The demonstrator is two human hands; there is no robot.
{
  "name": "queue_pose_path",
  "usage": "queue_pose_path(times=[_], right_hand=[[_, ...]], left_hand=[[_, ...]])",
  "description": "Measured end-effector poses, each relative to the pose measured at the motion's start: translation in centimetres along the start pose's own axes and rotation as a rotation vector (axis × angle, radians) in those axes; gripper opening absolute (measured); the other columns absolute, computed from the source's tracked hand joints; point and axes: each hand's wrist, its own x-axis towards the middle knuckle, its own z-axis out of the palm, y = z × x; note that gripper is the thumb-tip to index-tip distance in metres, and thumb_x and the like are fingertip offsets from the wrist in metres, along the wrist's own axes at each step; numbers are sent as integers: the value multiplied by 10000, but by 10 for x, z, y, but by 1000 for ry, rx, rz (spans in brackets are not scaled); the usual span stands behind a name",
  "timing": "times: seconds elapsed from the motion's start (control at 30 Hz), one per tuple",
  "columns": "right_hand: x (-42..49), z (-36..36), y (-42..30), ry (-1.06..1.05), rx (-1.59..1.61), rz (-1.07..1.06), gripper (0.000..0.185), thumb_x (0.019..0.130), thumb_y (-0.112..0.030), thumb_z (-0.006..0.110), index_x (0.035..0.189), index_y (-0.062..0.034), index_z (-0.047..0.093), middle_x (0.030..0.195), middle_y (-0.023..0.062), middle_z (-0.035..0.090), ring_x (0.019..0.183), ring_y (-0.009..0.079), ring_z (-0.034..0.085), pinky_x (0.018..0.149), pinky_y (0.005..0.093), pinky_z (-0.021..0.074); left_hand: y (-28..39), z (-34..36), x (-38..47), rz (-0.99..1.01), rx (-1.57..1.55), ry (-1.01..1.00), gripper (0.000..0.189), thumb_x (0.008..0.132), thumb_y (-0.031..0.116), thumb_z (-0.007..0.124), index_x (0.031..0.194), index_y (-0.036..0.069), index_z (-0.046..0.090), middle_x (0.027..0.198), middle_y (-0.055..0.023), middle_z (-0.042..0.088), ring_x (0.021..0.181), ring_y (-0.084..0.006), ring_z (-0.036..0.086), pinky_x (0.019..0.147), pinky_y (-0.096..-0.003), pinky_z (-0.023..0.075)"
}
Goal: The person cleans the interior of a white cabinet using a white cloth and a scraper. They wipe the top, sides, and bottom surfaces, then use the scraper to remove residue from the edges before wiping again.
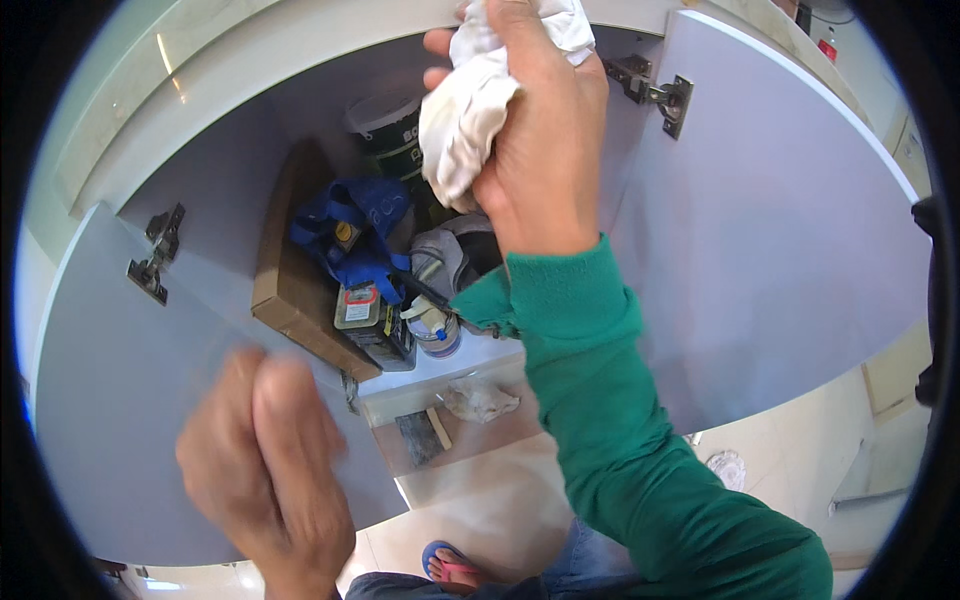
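Observation:
A crumpled white cloth (pixel 469 127) is gripped in my right hand (pixel 555 135), raised at the countertop's edge above an open cabinet. The right arm wears a green sleeve (pixel 600 390) and covers part of the cabinet's inside. Lower down, in front of the left cabinet door (pixel 127 420), my left hand (pixel 262 465) is curled, slightly blurred, with no held thing visible. Inside the cabinet, a blue strapped fabric item (pixel 360 217) lies beside a cardboard box (pixel 289 300). A rectangular metal can (pixel 390 345) and a small round container (pixel 436 334) stand at the front.
A lidded bucket (pixel 384 139) bearing writing stands at the back of the cabinet. The right door (pixel 765 225) is swung out on metal hinges (pixel 667 97). Below the shelf lie a clear plastic bag (pixel 480 399) and a dark flat piece (pixel 420 437). A sandalled foot (pixel 448 566) is on the floor.

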Motion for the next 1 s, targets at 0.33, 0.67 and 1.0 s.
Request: queue_pose_path(times=[0.33,0.67,1.0], right_hand=[[-16,73,42,27,-56,-178,184,1050,-170,640,1007,-2,703,808,69,664,710,150,626,650,338,499],[5,8,20,52,-89,-260,151,1066,-161,610,1091,-31,683,834,79,679,714,199,714,576,317,554],[-6,69,75,-72,216,-179,114,1054,-99,629,1117,-11,667,914,64,698,812,175,701,717,311,565]], left_hand=[[-29,-11,-76,-84,-266,-400,545,1092,431,633,776,-9,690,714,-106,707,660,-204,664,643,-331,489],[-53,-25,-86,-272,-506,-507,275,1073,245,702,934,12,746,888,-119,734,769,-217,677,694,-304,509],[-46,-19,-87,-141,-459,-572,209,1017,200,752,940,6,755,893,-132,756,773,-255,703,728,-340,543]])
